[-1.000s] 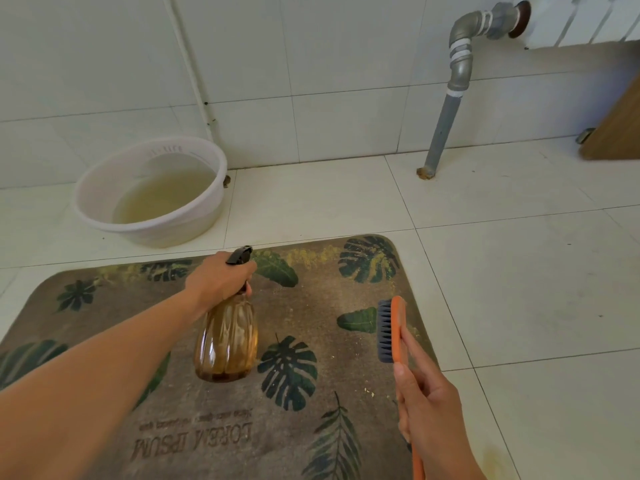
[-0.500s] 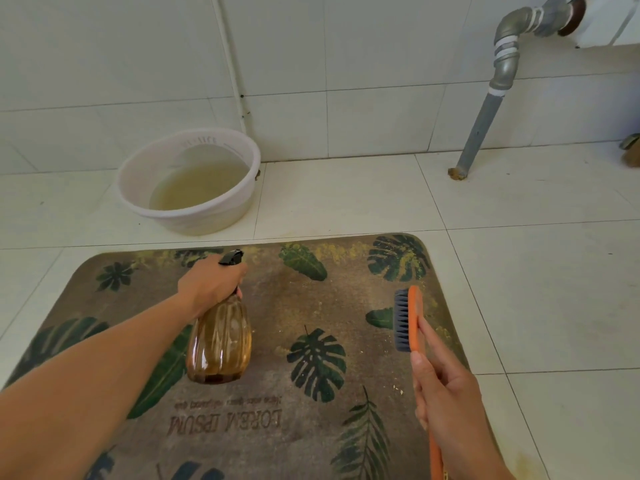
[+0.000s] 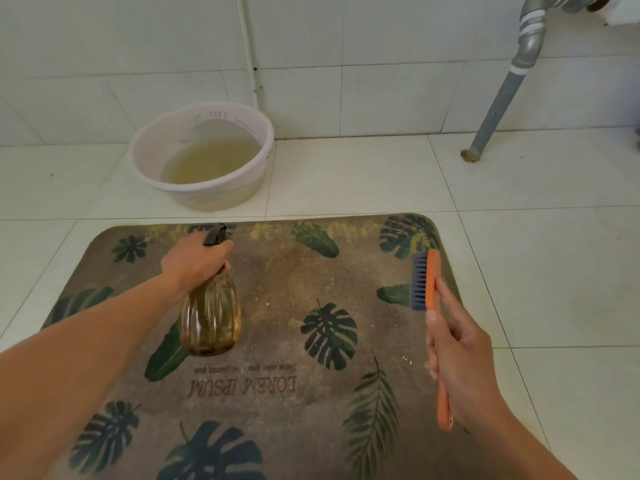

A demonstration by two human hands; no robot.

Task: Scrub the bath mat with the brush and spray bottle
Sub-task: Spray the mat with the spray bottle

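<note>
A brown bath mat [image 3: 287,289] printed with green leaves lies on the white tiled floor, dusted with pale crumbs and stains. My left hand [image 3: 194,263] grips the black trigger head of an amber spray bottle [image 3: 211,318], held above the mat's left half with the nozzle pointing away. My right hand [image 3: 460,355] holds the orange handle of a scrub brush [image 3: 427,278] over the mat's right edge. Its dark bristles face left and are off the mat.
A white plastic basin [image 3: 204,157] with cloudy yellowish water stands beyond the mat against the tiled wall. A grey metal pipe [image 3: 502,88] runs from the wall to the floor at the back right. Bare floor tiles lie to the right.
The view has shifted, so mat and basin sit further right in the frame. Both hands keep their hold; bottle and brush stay about where they were over the mat.
</note>
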